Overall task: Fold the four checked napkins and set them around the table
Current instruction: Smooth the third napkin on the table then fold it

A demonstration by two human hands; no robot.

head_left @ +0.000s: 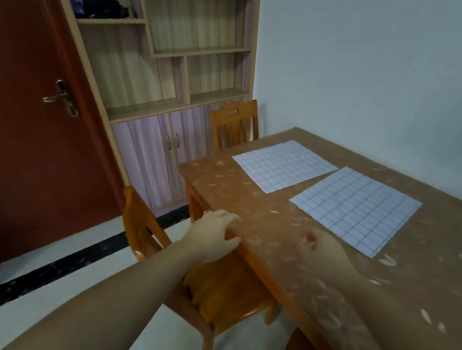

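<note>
At the far left stands a red-brown door (25, 104) with a metal lever handle (62, 98). Just right of it is a pale wooden shelf unit (179, 57) with open compartments above and 2 closed cupboard doors below; a dark bundle (99, 2) lies in the upper left compartment.

2 orange wooden chairs are in view: the near chair (213, 291) is tucked at the table's near edge, and the far chair (233, 124) stands at the table's left end, by the shelf unit.

The left hand (214, 236) rests on the near edge of the brown patterned table (426, 278), fingers bent over the edge, thumb along the side, clamped on nothing else. The right hand (321, 247) lies over the tabletop, blurred, its fingers loosely curled and empty; whether it touches the surface cannot be told.

2 checked napkins are visible, both spread flat and unfolded on the tabletop. Each is pale blue-white with a thin darker blue grid of small squares. The left napkin (284, 166) lies nearer the far chair, with 1 corner pointing toward the hands. The right napkin (356, 209) lies just beside it, nearer the right hand, a narrow strip of table between them. They do not overlap.
</note>
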